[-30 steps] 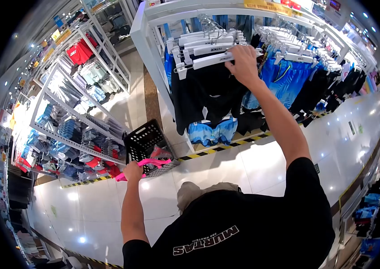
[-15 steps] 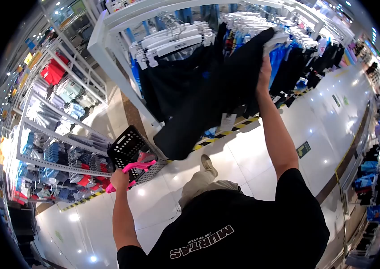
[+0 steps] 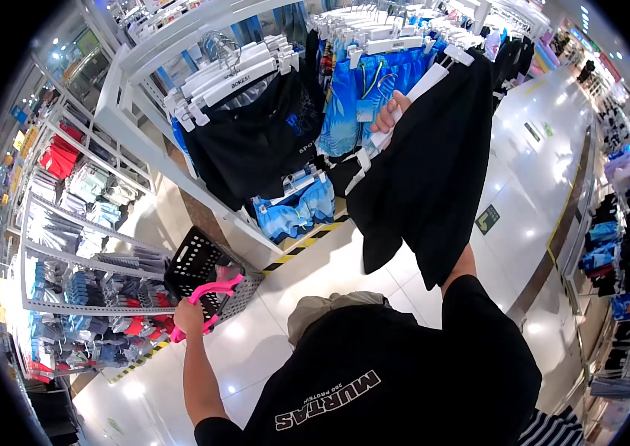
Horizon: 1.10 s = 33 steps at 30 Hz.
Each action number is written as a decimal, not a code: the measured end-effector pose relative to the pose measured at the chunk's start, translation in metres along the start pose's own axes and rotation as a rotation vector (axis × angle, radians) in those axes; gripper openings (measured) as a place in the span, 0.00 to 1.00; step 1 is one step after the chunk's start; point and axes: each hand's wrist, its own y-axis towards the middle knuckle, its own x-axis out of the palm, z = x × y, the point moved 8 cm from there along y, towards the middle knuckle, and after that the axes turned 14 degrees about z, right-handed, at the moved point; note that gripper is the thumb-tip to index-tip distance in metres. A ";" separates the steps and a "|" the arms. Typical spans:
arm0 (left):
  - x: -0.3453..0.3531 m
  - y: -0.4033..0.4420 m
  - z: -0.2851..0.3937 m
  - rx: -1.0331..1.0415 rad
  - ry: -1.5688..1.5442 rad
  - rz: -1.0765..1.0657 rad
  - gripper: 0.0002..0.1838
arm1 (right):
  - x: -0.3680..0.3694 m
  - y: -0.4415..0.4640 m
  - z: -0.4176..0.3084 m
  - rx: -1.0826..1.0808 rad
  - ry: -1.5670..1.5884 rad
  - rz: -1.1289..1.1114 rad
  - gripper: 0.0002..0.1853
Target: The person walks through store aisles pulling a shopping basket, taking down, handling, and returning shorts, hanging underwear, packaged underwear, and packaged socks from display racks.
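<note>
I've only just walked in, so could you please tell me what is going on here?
A person is in a clothes shop, using both hands. The right hand grips a white hanger with black shorts clipped to it, held out in front of a white rack. The left hand holds the pink handle of a dark basket. Blue patterned shorts hang on the rack.

Black shirt (image 3: pixel 411 379), fills bottom centre of frame. Short black sleeves, left one (image 3: pixel 218 431) at bottom edge, right one (image 3: pixel 475 308) further up; forearms uncovered. Print (image 3: pixel 327 401) low on shirt: MURTAS, slanted block capitals, pale outlines, smaller pale PROTEIN line alongside. Beige trousers (image 3: pixel 337 308), creased, past shirt's edge, mid-frame. Hands (image 3: pixel 189 317) bare.
</note>
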 end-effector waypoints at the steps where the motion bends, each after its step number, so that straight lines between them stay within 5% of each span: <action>1: 0.000 0.000 0.000 -0.002 -0.007 0.012 0.14 | 0.002 0.000 0.000 -0.001 -0.007 0.000 0.21; 5: 0.013 -0.003 -0.007 -0.025 -0.006 0.013 0.15 | 0.030 0.015 0.011 0.014 -0.240 -0.105 0.21; 7: 0.017 -0.005 -0.009 -0.019 -0.041 0.014 0.14 | 0.030 0.040 0.022 -0.185 -0.496 -0.187 0.20; 9: 0.016 -0.010 -0.010 -0.008 -0.064 0.008 0.13 | 0.069 0.020 0.019 -0.413 -0.408 -0.082 0.18; 11: 0.019 -0.014 -0.011 -0.010 -0.093 0.007 0.13 | 0.101 -0.017 -0.016 -0.947 -1.134 0.072 0.16; 12: 0.015 -0.017 -0.011 -0.013 -0.107 0.005 0.13 | 0.121 -0.030 -0.017 -1.037 -1.327 0.061 0.18; 18: 0.003 -0.028 -0.007 0.072 -0.175 -0.130 0.16 | 0.194 -0.053 0.002 -1.452 -1.419 -0.270 0.20; 33: -0.014 -0.056 0.014 0.106 -0.211 -0.107 0.16 | 0.237 -0.004 0.072 -1.493 -1.514 -0.327 0.18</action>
